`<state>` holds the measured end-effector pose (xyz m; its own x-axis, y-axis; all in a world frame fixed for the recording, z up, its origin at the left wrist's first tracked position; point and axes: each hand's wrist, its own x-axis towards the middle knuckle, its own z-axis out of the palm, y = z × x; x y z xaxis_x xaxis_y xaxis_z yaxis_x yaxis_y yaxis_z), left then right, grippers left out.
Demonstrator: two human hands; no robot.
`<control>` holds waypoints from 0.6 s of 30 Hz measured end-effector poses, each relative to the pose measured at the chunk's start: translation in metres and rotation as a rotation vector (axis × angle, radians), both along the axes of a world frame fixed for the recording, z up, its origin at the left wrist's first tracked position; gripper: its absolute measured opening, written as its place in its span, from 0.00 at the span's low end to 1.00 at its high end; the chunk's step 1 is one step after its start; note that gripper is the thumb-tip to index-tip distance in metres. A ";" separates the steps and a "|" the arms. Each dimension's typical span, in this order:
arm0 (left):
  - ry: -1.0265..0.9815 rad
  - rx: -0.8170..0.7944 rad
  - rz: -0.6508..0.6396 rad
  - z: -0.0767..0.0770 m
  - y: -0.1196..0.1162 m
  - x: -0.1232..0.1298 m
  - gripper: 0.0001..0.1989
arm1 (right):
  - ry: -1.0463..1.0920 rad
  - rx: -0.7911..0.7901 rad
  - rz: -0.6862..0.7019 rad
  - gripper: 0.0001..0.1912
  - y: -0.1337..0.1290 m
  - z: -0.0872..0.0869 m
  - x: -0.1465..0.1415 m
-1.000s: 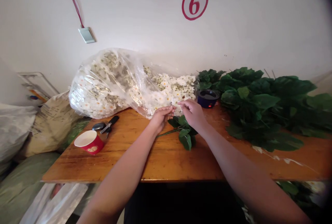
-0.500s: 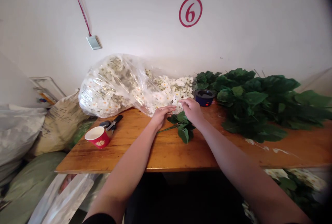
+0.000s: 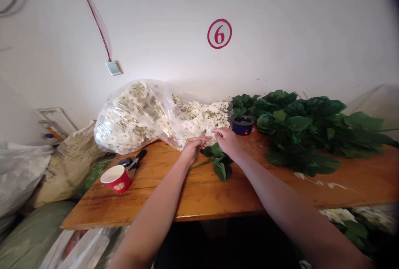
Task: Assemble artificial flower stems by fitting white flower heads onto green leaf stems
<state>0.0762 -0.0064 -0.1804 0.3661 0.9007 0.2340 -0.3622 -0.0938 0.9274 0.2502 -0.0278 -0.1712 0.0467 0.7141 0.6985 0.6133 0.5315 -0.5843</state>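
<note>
My left hand (image 3: pixel 193 150) and my right hand (image 3: pixel 227 142) nearly meet at the front of a heap of white artificial flowers (image 3: pixel 199 121), which spills from a clear plastic bag (image 3: pixel 131 117). Their fingertips lie against the blossoms, and whatever they pinch is too small to tell. Just below my hands, a green leafy sprig (image 3: pixel 220 165) lies on the wooden table (image 3: pixel 140 204), its thin stem pointing left beneath my left wrist.
A dark blue bowl (image 3: pixel 242 125) stands beside a large pile of green leaves (image 3: pixel 299 132) on the right. A red paper cup (image 3: pixel 116 179) and black-handled clippers (image 3: pixel 134 160) sit at left. Stuffed sacks (image 3: pixel 64 165) lie left of the table.
My view has tilted upward, so the wall shows more and the table sits lower. My hands stay close together at the flowers, with no clear change in what they touch.
</note>
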 end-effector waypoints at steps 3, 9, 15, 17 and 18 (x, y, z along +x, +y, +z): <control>-0.022 -0.016 -0.024 -0.002 0.004 0.001 0.07 | -0.023 -0.001 0.005 0.14 0.000 0.000 -0.003; -0.047 -0.085 -0.102 -0.002 0.007 0.003 0.11 | -0.044 -0.010 0.020 0.14 0.001 0.001 -0.006; -0.052 -0.109 -0.099 -0.003 0.006 0.006 0.10 | -0.018 -0.015 -0.001 0.14 0.003 -0.001 -0.005; -0.005 -0.083 -0.043 -0.002 0.006 0.006 0.09 | 0.024 -0.008 -0.028 0.14 0.003 -0.001 -0.004; 0.018 -0.066 -0.015 0.000 0.006 0.004 0.08 | 0.061 -0.003 -0.045 0.14 0.003 -0.001 -0.004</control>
<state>0.0803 -0.0002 -0.1806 0.3834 0.9083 0.1673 -0.3463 -0.0265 0.9377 0.2463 -0.0246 -0.1721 0.1213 0.7127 0.6909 0.5997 0.5020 -0.6231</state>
